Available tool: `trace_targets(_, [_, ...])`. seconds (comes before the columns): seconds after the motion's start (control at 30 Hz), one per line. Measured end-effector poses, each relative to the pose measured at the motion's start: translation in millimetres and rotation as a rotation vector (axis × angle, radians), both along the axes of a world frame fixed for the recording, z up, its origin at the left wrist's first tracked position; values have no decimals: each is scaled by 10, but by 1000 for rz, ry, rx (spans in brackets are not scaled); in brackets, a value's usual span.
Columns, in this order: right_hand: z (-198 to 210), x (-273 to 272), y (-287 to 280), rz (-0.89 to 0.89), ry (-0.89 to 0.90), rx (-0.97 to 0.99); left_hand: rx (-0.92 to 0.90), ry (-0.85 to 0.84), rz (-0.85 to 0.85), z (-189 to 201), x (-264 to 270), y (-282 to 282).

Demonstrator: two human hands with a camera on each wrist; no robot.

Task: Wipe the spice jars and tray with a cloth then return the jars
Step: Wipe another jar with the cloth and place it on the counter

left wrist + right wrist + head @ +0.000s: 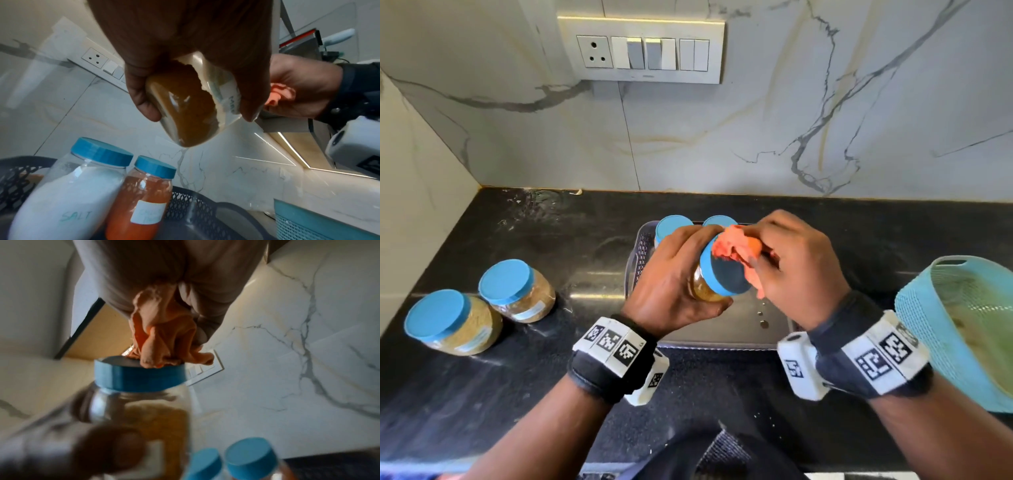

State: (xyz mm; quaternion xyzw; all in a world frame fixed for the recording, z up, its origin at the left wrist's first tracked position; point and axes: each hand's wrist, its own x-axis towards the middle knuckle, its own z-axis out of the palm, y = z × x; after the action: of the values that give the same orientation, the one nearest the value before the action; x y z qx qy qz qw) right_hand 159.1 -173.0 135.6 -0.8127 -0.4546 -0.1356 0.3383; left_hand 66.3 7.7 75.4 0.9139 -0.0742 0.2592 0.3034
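My left hand point(674, 281) grips a clear spice jar point(709, 287) of brown powder, tilted above the tray, its blue lid point(724, 270) facing me. The jar's base point(185, 110) shows in the left wrist view. My right hand point(791, 260) holds a bunched orange cloth point(736, 248) against the lid's far edge; the cloth point(162, 337) touches the lid point(139, 376). The dark grey mesh tray point(640, 260) lies under both hands. Two blue-lidded jars stand at its back: a salt jar point(68, 194) and a red powder jar point(141, 203).
Two more blue-lidded jars point(517, 291) point(452, 322) stand on the black counter point(551, 240) to the left. A light blue mesh basket point(959, 329) sits at the right edge. A marble wall with a switch plate point(642, 51) rises behind.
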Motion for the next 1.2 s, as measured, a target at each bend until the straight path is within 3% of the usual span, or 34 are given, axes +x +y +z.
trace_targets(0.1, [73,-262,130,108,6,52,-5,-47,-26,45,17,38])
trace_targets(0.2, [0,-391,-10,221,14,-49,-53,-36,-9,53,-46,161])
trace_targets(0.37, [-81,-97,-175,141,-10,-31,-77,-15,30,46,-72,104])
trace_targets(0.5, [41,-222,-93,276,-45,36,-65,-25,-12,105,-55,-37])
trace_targets(0.63, [127,-116,-28,207,-47,70,50,-104,1,144,-22,-112])
trace_targets(0.8, [44,126,-111,72,18,57,64,-35,53,109,-34,-110])
trace_targets(0.9, [76,-65,-102,143,60,101,123,-20,38,102,0,-131])
trace_targets(1.03, [14,-255,-224,266,18,52,68,-35,12,171,-36,-115])
trace_targets(1.2, [-29,15,-392,186,61,71,53,-10,45,218,-3,-221])
